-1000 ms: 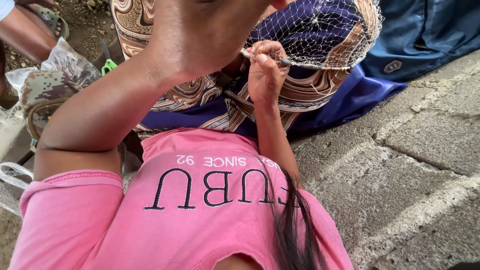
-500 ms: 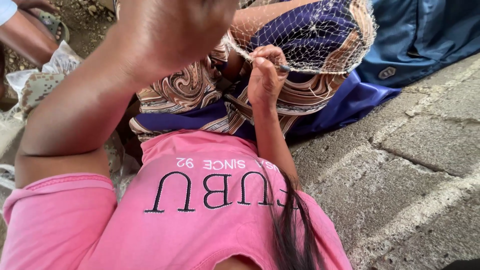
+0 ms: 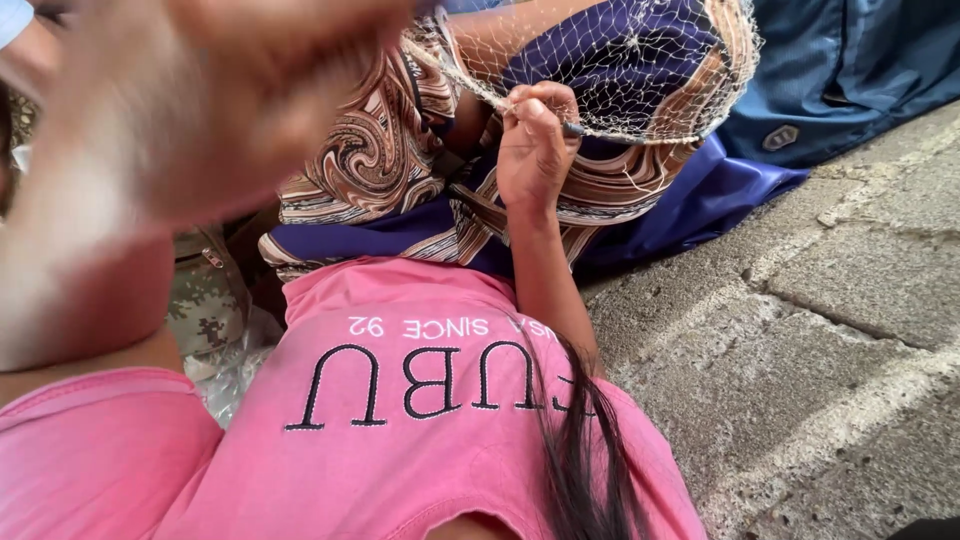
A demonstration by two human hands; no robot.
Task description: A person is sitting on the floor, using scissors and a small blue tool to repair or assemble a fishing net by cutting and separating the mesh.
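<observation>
Your left hand (image 3: 190, 110) is raised close to the camera at the upper left, so blurred that you cannot tell whether it grips anything or hangs loose; below it lies your pink shirt (image 3: 400, 420), with a strand of dark hair (image 3: 585, 450) falling over its right side; beyond the shirt sits a patterned brown and purple cloth (image 3: 400, 150); your right hand (image 3: 535, 145) is closed in a pinch on the edge of a pale net (image 3: 640, 70), with a thin dark tool (image 3: 572, 129) held between its fingers; the net is stretched over the cloth at the top centre; blue fabric (image 3: 850, 70) lies at the upper right, on a rough stone pavement (image 3: 820, 330).
</observation>
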